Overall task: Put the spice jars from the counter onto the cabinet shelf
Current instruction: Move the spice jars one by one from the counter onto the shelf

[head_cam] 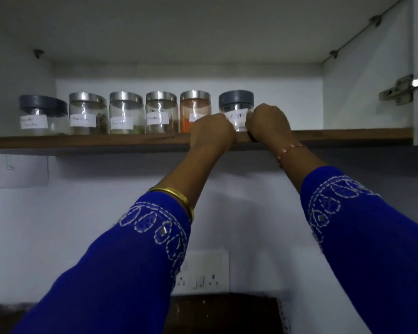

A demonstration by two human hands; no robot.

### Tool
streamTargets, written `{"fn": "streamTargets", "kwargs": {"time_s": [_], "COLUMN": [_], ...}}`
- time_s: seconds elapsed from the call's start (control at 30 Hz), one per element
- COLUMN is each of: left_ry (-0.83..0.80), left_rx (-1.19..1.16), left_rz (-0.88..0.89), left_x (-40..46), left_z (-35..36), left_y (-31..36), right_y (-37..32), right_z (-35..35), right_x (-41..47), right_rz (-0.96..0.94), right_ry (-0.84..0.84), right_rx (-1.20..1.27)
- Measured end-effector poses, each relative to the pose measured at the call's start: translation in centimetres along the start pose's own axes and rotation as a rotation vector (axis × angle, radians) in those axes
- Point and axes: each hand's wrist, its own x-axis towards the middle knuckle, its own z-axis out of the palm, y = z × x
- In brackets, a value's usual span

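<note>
Hands (239, 127) around grey-lidded jar (236, 104)

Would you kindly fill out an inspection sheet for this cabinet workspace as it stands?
Surface: wooden cabinet shelf, jars standing in one row near its front edge.
Job's things: six spice jars; four steel-lidded jars, a dark-lidded jar at the far left, another dark-lidded jar between both hands.
Clutter: nothing seen.
Grips: left hand and right hand flank that jar; finger contact hidden.
Cables: nothing seen.
Surroundings: open door hinge, wall socket below.
</note>
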Motion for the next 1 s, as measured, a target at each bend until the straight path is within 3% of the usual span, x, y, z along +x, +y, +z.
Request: {"fn": "streamTargets", "kwargs": {"time_s": [0.1, 0.2, 0.3, 0.67, 0.87, 1.0], "left_ry": [0.129, 0.102, 0.02, -0.324, -0.593, -0.775], "left_rx": [-0.011, -0.183, -0.4, -0.696, -0.796, -0.84], "left_rz": [0.136, 0.217, 0.159, -0.022, -0.225, -0.441], "left_x": [-2.6, -5.2, -9.2, -28.9, -39.1, -44.3], "left_z": [0.1, 0.3, -0.2, 3.1, 8.3, 11.3], "left_y": [-0.6, -1.7, -1.9, -2.1, -2.3, -1.8], "right_y": [0.4, 1.6, 2.7, 6.7, 11.2, 13.1], "right_z": [-0.4, -0.6, -0.8, -0.3, 3.8, 6.3], "right_x": [-2.2, -5.1, -8.7, -30.3, -43.0, -48.9], "right_rz": [-0.082, -0.185, -0.23, 0.013, 0.309, 0.394], "right_ry": [0.03, 0.038, -0.061, -0.215, -0.514, -0.73], "right_rx": [-0.157, -0.244, -0.184, 0.182, 0.213, 0.163]}}
